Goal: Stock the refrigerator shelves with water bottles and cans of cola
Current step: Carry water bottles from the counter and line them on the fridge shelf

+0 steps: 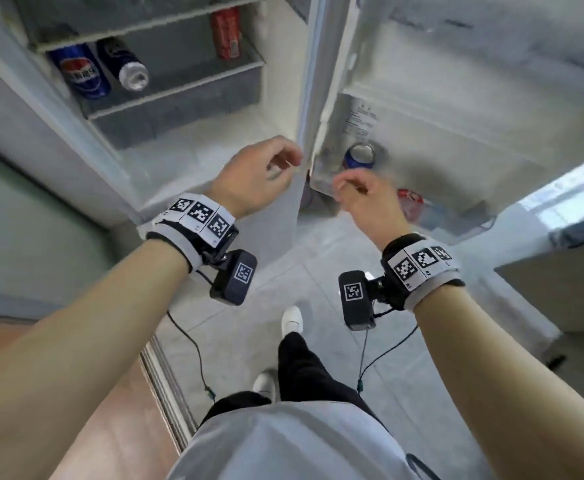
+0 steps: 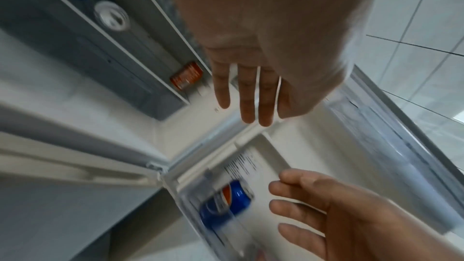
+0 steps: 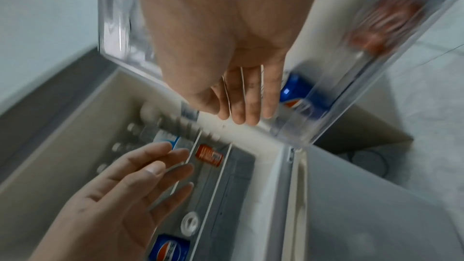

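Fridge shelves (image 3: 216, 168): only right wrist shows water bottles (image 3: 140, 136).

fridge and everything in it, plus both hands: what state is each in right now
white refrigerator door: open
blue cola can on glass shelf: upright
dark can beside it: upright, top unopened
red can on same shelf: upright
blue can in clear door bin: upright
red can in lower door bin: blurred
left hand: empty, relaxed
right hand: empty, relaxed
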The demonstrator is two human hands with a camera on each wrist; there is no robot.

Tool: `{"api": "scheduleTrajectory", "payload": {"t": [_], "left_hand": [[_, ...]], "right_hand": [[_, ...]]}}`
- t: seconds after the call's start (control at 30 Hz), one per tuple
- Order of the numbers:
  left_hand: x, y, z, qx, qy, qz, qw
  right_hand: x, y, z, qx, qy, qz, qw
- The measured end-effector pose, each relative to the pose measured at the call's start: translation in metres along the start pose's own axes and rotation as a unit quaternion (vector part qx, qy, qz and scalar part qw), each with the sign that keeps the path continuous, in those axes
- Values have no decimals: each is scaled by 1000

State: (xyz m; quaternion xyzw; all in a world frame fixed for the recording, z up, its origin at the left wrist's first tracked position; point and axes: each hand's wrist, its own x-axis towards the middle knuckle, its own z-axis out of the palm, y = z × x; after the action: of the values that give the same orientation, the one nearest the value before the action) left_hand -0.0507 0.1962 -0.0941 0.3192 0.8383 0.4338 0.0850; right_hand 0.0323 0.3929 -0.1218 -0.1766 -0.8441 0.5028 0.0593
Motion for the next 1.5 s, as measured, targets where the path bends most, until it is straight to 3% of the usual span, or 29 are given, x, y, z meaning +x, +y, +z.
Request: {"api": "scheduleTrajectory", "payload": {"t": [0.2, 0.47, 0.77, 0.97, 1.13, 1.5], "left_hand": [[-4, 58, 79, -46, -129, 54, 989], [17, 141, 178, -47, -203, 182, 961], [66, 220, 310, -63, -259, 172, 948], [116, 272, 406, -51, -236, 134, 961], [159, 309, 461, -65, -165, 86, 980], [290, 319, 540, -108, -57, 36, 992]], "right_hand": [[-87, 33, -72, -21, 118, 51, 991], [-143, 84, -166, 1, 241, 101, 965], [-155, 180, -294, 49, 319, 134, 937], [-136, 249, -403, 80, 318, 135, 935], [-105, 286, -477, 90, 290, 133, 943], [26, 337, -573, 69, 216, 92, 970]]}}
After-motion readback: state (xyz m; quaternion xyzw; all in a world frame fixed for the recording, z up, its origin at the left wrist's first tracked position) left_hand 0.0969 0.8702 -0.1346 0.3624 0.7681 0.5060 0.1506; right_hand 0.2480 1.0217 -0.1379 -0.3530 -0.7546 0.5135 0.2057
